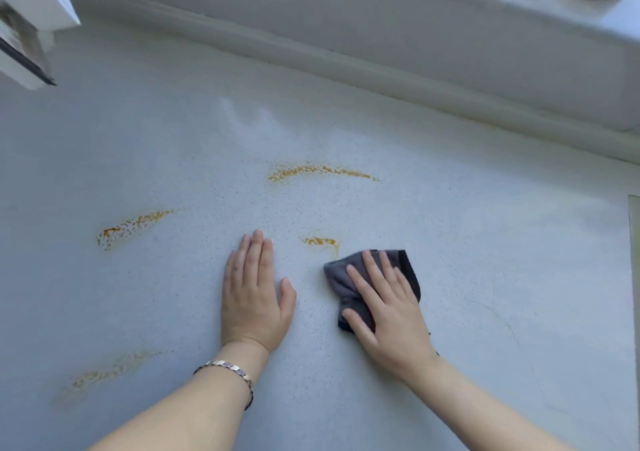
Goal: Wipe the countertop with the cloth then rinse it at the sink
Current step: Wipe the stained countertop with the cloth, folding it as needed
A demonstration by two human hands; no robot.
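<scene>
One cloth (337, 277), four orange smears (322, 171), your counter (485, 243).
Right hand (388, 308) flat on the cloth, fingers (362, 286) spread; left hand (252, 298) beside it, fingers together.

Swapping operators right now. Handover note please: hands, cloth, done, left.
Hands: left hand lies flat on the speckled pale grey countertop, holding nothing; right hand presses the dark grey cloth down with straight fingers.
Four orange-yellow smears show: one just beyond the cloth, one farther back, two on the left.
Done: no smear is cleared yet.
Left: wipe all four, then rinse the cloth; no sink in view.
</scene>
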